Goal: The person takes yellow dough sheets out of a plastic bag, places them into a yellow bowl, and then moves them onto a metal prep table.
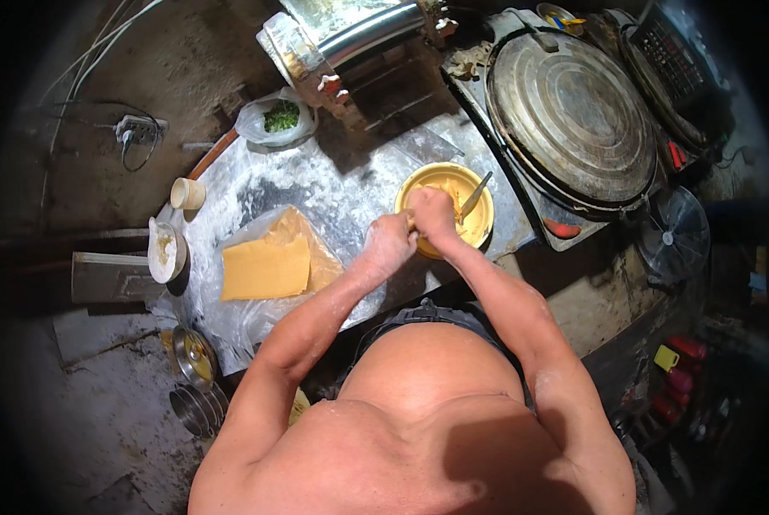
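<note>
A yellow bowl (pixel 485 222) stands near the table's front edge, with yellowish food and a dark-handled utensil (pixel 476 198) leaning in it. My right hand (pixel 431 209) is curled over the bowl's left part. At the bowl's left rim, my left hand (pixel 391 238) meets it, fingers bent. A small yellowish piece (pixel 411 222) shows between the two hands; which hand grips it is not plain, as the fingers hide most of it. To the left, a stack of square yellow sheets (pixel 265 269), seemingly dough, lies on a clear plastic bag (pixel 323 248).
A large round metal griddle lid (pixel 574 116) is at the right. A roller machine (pixel 371 35) stands at the back beside a bag of chopped greens (pixel 281 119). A small cup (pixel 188 194) and a white bowl (pixel 165 251) sit along the left edge of the floury table (pixel 358 187).
</note>
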Tool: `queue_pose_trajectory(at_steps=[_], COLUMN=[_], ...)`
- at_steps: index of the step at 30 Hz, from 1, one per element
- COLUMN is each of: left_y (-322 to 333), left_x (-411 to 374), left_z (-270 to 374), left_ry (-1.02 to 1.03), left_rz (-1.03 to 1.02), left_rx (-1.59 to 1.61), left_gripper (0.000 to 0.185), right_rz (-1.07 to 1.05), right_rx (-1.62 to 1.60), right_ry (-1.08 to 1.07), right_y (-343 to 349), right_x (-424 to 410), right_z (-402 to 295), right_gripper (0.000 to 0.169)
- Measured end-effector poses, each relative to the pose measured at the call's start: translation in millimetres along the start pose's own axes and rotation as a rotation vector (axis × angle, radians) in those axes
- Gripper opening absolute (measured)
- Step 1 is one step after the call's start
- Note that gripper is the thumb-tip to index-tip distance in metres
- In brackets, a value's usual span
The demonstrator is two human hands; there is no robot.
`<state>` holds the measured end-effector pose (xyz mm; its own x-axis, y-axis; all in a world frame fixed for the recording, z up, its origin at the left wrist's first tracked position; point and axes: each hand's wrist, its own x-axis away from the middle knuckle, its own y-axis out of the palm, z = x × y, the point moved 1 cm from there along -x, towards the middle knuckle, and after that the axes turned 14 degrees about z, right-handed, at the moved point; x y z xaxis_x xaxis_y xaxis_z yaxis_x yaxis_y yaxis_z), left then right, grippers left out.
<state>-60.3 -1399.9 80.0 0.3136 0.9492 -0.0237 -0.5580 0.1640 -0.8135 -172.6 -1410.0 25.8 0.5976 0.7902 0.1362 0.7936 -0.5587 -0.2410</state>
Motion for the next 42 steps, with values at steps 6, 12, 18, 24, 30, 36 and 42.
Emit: queue_pose_trajectory(at_steps=[6, 12, 18, 24, 30, 36, 42], left_y=[19, 0, 2, 3, -17, -22, -19], left_x=[23, 18, 21, 22, 20, 23, 29], left_z=[-26, -24, -18, -21, -12, 7, 12], left_ry=[-0.222, -0.468, -0.292, -0.216, -0.068, 0.327, -0.313], left_rz=[0.177, 0.091, 0.102, -0.042, 0.041, 0.165, 0.285], left_rx=[0.51, 0.862, 0.829, 0.697, 0.565, 0.363, 0.701], left_gripper=[0.039, 0.035, 0.044, 0.03, 0.026, 0.037, 0.035], right_rz=[0.179, -0.063, -0.071, -0.032, -0.04, 0.032, 0.066], right_rx=[-0.196, 0.43, 0.115, 0.138, 0.064, -0.434, 0.026], right_ry=[0.286, -0.49, -0.599, -0.592, -0.43, 0.713, 0.086], right_y=[-29, -40, -42, -40, -33, -10, -42], right_x=[-48, -45, 13, 13, 16, 5, -41], right_z=[-19, 18, -34, -27, -39, 7, 3], right_gripper=[0.028, 0.05, 0.035, 0.03, 0.023, 0.014, 0.03])
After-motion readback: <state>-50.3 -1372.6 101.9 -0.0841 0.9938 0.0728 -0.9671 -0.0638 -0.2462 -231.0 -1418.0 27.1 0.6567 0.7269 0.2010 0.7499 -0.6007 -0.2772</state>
